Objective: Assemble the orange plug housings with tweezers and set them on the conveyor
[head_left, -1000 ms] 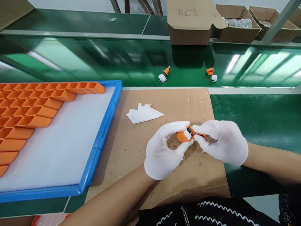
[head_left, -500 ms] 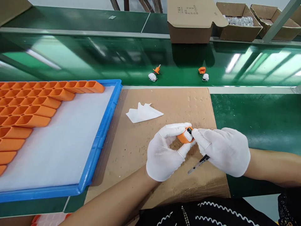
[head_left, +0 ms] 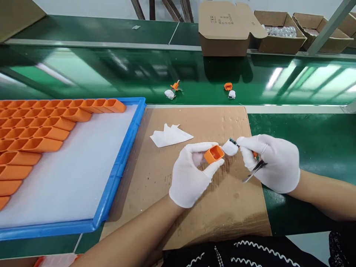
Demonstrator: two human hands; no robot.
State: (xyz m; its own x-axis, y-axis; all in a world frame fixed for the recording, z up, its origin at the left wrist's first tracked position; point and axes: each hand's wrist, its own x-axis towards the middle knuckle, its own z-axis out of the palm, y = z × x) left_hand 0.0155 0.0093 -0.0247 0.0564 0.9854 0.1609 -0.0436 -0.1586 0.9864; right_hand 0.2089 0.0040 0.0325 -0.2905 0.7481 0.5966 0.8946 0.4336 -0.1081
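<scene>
An open orange housing (head_left: 214, 154) is held in the left hand (head_left: 191, 176), its sides clamped between the thumb and the fingers, with its open end turned upward. Just to the right of the housing, and outside it, a white block (head_left: 230, 147) with a small green circuit board (head_left: 233, 141) at its upper edge is pinched by the closed fingertips of the right hand (head_left: 274, 163). A slim tweezer-like tool (head_left: 254, 171) is also held in the right hand, its pale tip pointed down toward the lower left. A small orange piece (head_left: 254, 154) is partly hidden by the right fingers.

Both hands are covered by white gloves and are held above a brown cardboard sheet (head_left: 155, 185). A creased white paper piece (head_left: 170, 135) is laid on the sheet, beyond the left hand. At the left, rows of orange housings (head_left: 50, 144) are packed side by side in a blue-rimmed tray (head_left: 111, 174), with its white lining exposed on the right. On the glossy green surface (head_left: 125, 85) beyond the sheet, two white-and-orange assemblies (head_left: 170, 94) are placed well apart. Farther back, cardboard boxes (head_left: 222, 44) are set on a green shelf (head_left: 111, 31); rounded white pieces (head_left: 282, 32) are contained in one of them.
</scene>
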